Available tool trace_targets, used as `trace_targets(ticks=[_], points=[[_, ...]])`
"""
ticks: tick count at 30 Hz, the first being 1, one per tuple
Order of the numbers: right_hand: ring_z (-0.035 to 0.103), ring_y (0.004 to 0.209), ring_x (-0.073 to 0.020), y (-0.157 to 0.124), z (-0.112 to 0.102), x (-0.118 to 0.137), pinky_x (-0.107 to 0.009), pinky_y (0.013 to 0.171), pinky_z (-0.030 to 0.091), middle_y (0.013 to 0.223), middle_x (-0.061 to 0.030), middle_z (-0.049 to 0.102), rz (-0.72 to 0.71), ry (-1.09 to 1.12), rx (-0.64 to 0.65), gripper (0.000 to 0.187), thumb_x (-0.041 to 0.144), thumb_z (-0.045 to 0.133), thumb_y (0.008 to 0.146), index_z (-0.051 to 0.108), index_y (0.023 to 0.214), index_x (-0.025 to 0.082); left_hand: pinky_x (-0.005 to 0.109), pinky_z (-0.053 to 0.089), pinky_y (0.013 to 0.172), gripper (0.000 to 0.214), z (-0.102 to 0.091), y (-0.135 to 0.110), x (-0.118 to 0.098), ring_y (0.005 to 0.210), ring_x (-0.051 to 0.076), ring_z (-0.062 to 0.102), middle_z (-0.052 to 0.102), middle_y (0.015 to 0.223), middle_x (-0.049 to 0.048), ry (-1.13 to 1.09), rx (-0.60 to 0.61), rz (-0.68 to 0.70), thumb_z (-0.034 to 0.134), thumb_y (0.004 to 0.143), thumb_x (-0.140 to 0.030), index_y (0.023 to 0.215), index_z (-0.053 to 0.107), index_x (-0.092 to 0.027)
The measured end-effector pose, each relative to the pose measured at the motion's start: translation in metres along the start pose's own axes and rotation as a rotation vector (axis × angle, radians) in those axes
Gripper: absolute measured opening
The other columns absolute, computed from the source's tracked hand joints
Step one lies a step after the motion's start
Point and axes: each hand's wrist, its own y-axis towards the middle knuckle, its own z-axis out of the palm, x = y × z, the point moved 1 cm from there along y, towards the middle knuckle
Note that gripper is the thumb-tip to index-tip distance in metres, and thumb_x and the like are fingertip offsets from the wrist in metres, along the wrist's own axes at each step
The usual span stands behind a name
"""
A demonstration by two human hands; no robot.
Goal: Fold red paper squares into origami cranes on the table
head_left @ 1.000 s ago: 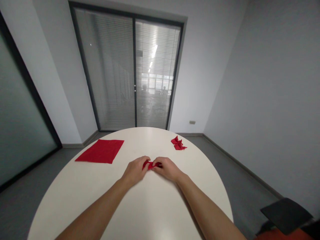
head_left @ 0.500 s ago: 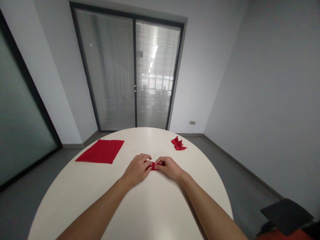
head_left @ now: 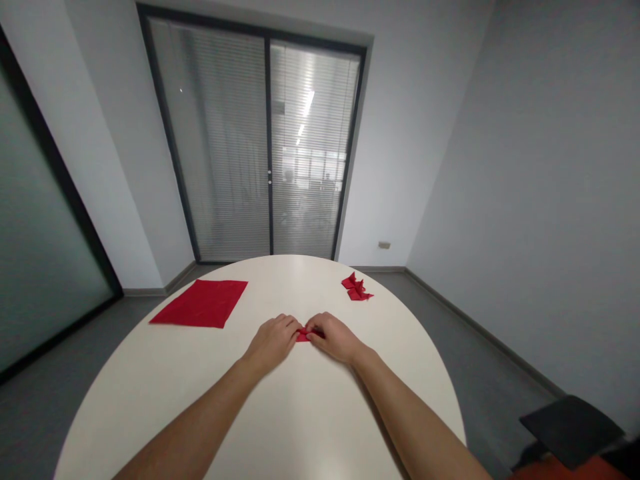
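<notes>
A sheet (head_left: 200, 305) and folded shapes (head_left: 357, 288) lie farther out on the table (head_left: 280, 420). Hands partly hide the small red piece (head_left: 303, 337) between them: right hand (head_left: 330, 335) pinching it, left hand's (head_left: 274, 340) grip unclear.

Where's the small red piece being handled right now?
Low centre in the head view, the red piece is between the left hand and the right hand.

Decent lane between the flat red sheet (head_left: 200, 304) and the folded red pieces (head_left: 357, 289) tbh, but from the near side the left hand (head_left: 273, 341) and right hand (head_left: 334, 336) block it.
</notes>
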Motion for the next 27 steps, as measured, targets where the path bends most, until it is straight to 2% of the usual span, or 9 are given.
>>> trace_targets(ticks=[10, 16, 20, 24, 27], points=[[0.058, 0.084, -0.0189, 0.0, -0.004, 0.017, -0.028, 0.077, 0.043, 0.087, -0.0051, 0.067, 0.049, -0.104, -0.004, 0.01, 0.02, 0.06, 0.089, 0.07, 0.089, 0.018, 0.034, 0.049, 0.08, 0.018, 0.0, 0.001, -0.001, 0.093, 0.022, 0.061, 0.068, 0.097, 0.0055, -0.005, 0.027, -0.058, 0.048, 0.097, -0.018, 0.099, 0.065, -0.021], [0.059, 0.097, -0.0203, 0.001, -0.005, 0.019, -0.03, 0.087, 0.045, 0.097, -0.0064, 0.069, -0.034, -0.099, -0.008, 0.012, 0.016, 0.061, 0.088, 0.071, 0.094, 0.019, 0.034, 0.05, 0.081, 0.018, -0.003, 0.001, -0.003, 0.096, 0.023, 0.062, 0.067, 0.098, 0.0061, -0.046, 0.053, -0.08, 0.047, 0.096, -0.016, 0.099, 0.064, -0.021], [0.061, 0.099, -0.0194, 0.0, -0.005, 0.015, -0.03, 0.089, 0.045, 0.098, -0.0054, 0.071, -0.071, -0.089, 0.048, 0.018, 0.016, 0.058, 0.09, 0.073, 0.098, 0.021, 0.033, 0.051, 0.084, 0.018, -0.005, -0.002, -0.002, 0.099, 0.022, 0.061, 0.067, 0.102, 0.0055, -0.098, 0.064, -0.06, 0.049, 0.095, -0.017, 0.1, 0.065, -0.021], [0.063, 0.097, -0.0191, -0.001, -0.009, 0.01, -0.029, 0.088, 0.046, 0.1, -0.0048, 0.074, -0.053, -0.105, 0.054, 0.025, 0.015, 0.055, 0.091, 0.075, 0.103, 0.023, 0.034, 0.049, 0.094, 0.027, -0.003, -0.005, 0.0, 0.109, 0.02, 0.06, 0.067, 0.115, 0.0051, -0.197, 0.066, -0.008, 0.046, 0.097, -0.019, 0.114, 0.066, -0.023], [0.063, 0.101, -0.0203, -0.001, -0.012, 0.01, -0.031, 0.092, 0.045, 0.105, -0.0055, 0.075, -0.03, -0.143, 0.041, 0.032, 0.011, 0.052, 0.089, 0.075, 0.108, 0.023, 0.037, 0.046, 0.104, 0.035, 0.002, -0.006, 0.003, 0.121, 0.021, 0.056, 0.063, 0.131, 0.0062, -0.227, 0.068, 0.007, 0.044, 0.098, -0.023, 0.129, 0.06, -0.024]])
